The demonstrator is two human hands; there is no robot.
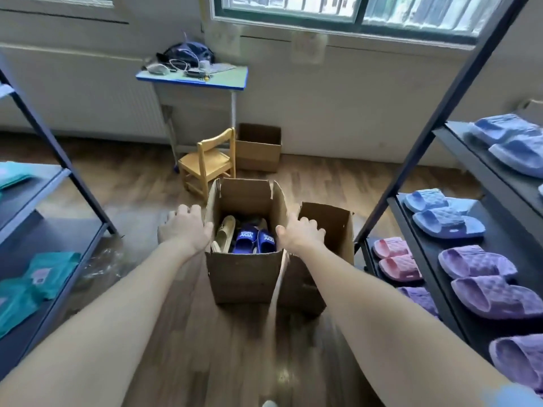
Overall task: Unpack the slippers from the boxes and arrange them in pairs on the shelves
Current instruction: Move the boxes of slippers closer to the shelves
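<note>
Your left hand (185,227) and right hand (302,234) grip the side walls of the cardboard box (244,274) at 12 o'clock, probably to steady it. The dark blue slippers (254,239) lie inside it, and the shelf (496,239) waits at 3 o'clock.

box (246,274) brown | navy slippers (254,239), white lettering | light-blue slippers (446,223) | pink slippers (398,267) | purple slippers (476,261), quilted

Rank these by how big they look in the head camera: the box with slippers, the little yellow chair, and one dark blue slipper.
1. box with slippers
2. little yellow chair, though it stands farther away
3. dark blue slipper
</note>
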